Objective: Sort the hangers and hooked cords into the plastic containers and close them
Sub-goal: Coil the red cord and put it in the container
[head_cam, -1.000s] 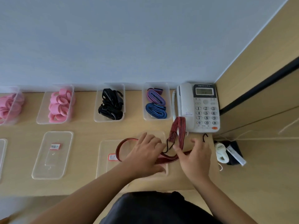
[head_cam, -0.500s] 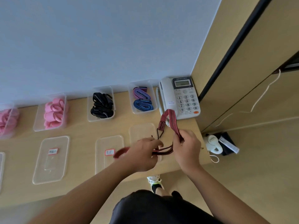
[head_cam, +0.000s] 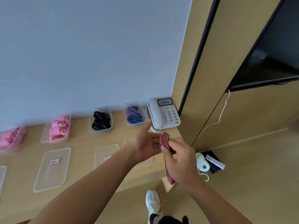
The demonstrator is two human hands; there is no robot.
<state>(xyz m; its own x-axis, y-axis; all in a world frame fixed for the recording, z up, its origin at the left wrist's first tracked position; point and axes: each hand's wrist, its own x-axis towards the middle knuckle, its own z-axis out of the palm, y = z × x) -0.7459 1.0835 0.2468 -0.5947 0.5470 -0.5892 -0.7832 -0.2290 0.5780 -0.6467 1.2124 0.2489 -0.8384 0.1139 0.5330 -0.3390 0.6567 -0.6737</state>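
A red-and-black striped cord (head_cam: 165, 140) is folded into a bundle, with my right hand (head_cam: 179, 160) gripping it above the table's right corner; its tail hangs below the hand. My left hand (head_cam: 146, 143) is flat with straight fingers, its palm against the bundle's left side. At the back stand open plastic containers: one with blue and purple cords (head_cam: 134, 116), one with black cords (head_cam: 101, 122), and two with pink hangers (head_cam: 59, 128) (head_cam: 10, 139). Loose lids (head_cam: 52, 168) (head_cam: 106, 155) lie in front of them.
A white desk phone (head_cam: 164, 113) sits at the back right corner of the wooden table (head_cam: 80, 172). On the floor to the right lie a white shoe (head_cam: 202, 161) and a black box (head_cam: 213, 160). My own shoe (head_cam: 152, 202) shows below the table edge.
The cord went from a long loop spread on the table to a compact folded bundle lifted in my right hand. My left hand let go and flattened. The view swung up and right.
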